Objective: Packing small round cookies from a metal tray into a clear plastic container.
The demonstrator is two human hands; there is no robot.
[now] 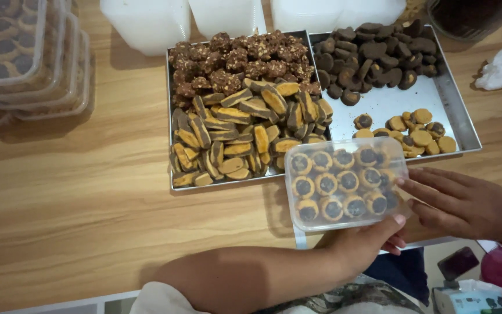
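A clear plastic box (pixel 344 181) filled with round chocolate-centred cookies sits at the table's near edge, partly over the left tray. My left hand (pixel 373 239) reaches across from the lower left and grips the box's near right corner, thumb against its side. My right hand (pixel 457 203) rests flat, fingers together, pressing on the box's right side. Behind it a metal tray (pixel 172 174) carries striped yellow-and-brown cookies (pixel 239 136) and chocolate clusters (pixel 242 61).
A second metal tray (pixel 457 110) on the right holds dark chocolate cookies (pixel 373 52) and a few round cookies (pixel 416 134). Stacked filled boxes (pixel 24 58) stand at far left, white containers (pixel 146 23) along the back, a crumpled tissue (pixel 498 70) at right.
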